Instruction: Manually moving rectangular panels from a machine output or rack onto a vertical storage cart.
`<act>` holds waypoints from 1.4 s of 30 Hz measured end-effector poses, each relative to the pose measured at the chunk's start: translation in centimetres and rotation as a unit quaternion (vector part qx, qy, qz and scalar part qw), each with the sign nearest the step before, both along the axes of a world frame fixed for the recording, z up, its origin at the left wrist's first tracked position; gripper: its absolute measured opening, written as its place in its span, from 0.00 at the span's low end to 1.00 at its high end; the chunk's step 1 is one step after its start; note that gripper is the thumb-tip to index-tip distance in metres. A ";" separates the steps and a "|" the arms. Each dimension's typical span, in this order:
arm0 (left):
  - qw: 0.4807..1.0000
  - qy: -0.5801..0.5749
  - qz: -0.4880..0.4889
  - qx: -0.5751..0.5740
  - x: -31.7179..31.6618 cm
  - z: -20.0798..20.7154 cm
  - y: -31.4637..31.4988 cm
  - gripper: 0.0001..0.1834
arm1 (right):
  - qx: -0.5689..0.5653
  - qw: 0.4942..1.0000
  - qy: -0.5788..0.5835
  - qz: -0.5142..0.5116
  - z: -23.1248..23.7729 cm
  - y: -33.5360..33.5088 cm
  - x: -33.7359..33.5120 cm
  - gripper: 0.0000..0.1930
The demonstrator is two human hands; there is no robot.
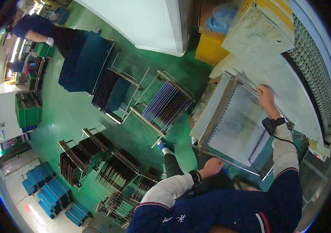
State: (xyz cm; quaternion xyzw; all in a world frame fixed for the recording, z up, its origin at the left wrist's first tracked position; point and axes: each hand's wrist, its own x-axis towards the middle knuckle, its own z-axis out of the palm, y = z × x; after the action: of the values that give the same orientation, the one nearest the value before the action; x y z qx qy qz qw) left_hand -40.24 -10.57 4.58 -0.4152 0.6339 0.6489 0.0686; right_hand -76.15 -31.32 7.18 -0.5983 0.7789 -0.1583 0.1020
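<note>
A metal rack [212,134] with toothed side rails stands right in front of me, tilted in the picture. A flat greyish panel [237,124] shows between its rails. My left hand [212,166] is closed on the rack's near rod, at its lower left end. Farther away, my right hand [266,96] closes around the long rod on the rack's right side, beside the white machine. Both forearms wear white sleeves, with a black band at each wrist. The undersides of the fingers are hidden.
A white machine with a roller conveyor [311,66] borders the right. Left of me stand a slotted rack of panels [167,106], another rack [111,93] and several more racks [72,163]. A yellow bin [210,48] sits behind. Another person [37,29] is at far left.
</note>
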 end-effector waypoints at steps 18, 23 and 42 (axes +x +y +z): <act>0.993 -0.007 0.088 -0.084 -0.3 -0.1 1.8 0.19 | 0.087 0.995 0.051 0.003 0.7 0.9 0.5 0.13; 0.997 0.018 0.073 0.029 0.0 -0.4 1.7 0.23 | 0.075 0.994 0.074 0.005 -0.8 1.8 -0.7 0.13; 0.964 0.042 0.142 0.220 2.0 0.5 1.2 0.21 | 0.422 0.846 -0.325 0.031 3.8 25.2 18.8 0.18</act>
State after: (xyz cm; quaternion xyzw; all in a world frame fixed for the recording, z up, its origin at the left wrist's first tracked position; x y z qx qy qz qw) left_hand -38.19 -9.36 5.09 -0.4484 0.4119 0.7923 0.0387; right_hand -57.34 -6.11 11.00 -0.4356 0.6741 0.0039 0.5965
